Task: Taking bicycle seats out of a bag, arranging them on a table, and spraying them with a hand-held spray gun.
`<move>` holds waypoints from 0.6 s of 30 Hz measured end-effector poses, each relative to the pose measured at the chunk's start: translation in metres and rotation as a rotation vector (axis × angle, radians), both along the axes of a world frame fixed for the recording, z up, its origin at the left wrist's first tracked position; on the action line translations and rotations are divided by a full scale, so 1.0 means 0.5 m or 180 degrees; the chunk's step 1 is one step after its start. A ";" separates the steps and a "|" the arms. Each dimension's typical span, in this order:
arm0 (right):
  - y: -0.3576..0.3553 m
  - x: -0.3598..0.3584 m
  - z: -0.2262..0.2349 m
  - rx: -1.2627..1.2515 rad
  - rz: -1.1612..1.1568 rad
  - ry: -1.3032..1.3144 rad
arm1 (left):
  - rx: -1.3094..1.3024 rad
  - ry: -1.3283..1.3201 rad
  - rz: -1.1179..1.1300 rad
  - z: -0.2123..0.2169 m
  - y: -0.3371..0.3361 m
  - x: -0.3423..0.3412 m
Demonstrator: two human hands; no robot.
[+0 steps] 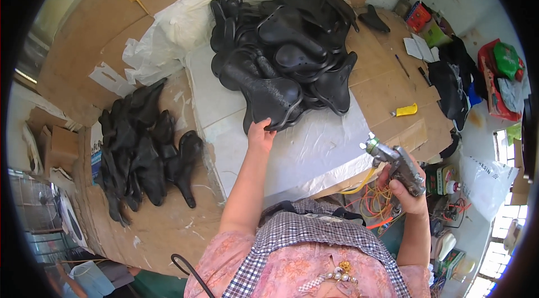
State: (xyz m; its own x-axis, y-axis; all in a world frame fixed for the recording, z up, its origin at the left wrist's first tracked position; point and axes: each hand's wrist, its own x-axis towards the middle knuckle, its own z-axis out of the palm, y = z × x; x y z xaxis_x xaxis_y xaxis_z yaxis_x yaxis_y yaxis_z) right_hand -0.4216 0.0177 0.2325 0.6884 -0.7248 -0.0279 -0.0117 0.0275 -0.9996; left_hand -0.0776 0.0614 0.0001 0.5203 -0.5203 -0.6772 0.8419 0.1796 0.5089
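Note:
A heap of black bicycle saddles (292, 45) lies on a white-covered board (224, 140) in front of me. My left hand (261, 134) reaches to the heap's near edge, its fingers closed on the rim of the nearest bicycle saddle (273, 98). That saddle still rests against the others. On the right, my right hand (409, 191) is wrapped round a metal spray gun (396, 166), whose greenish nozzle end points up and left towards the board. A yellow hose (359, 183) runs just below the gun.
Another pile of black saddle covers or saddles (140, 152) lies on cardboard at left. A yellow-handled cutter (405, 110), pen (402, 66) and lone saddle (374, 19) lie on the right-hand cardboard. Tangled orange hoses (373, 205) and a tin (441, 179) sit near my right arm.

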 end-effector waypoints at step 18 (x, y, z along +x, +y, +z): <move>0.001 0.076 -0.051 -0.0100 0.0799 0.0669 | 0.2064 -0.1406 0.1214 0.015 0.353 0.295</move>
State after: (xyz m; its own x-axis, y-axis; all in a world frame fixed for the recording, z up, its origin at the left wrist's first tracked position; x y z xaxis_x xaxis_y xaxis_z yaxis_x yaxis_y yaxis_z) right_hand -0.3834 0.0181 0.2068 0.8272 -0.5359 -0.1686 -0.2203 -0.0333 -0.9749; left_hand 0.0700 0.2377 0.0075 0.8653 0.1613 -0.4746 0.4849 -0.0292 0.8741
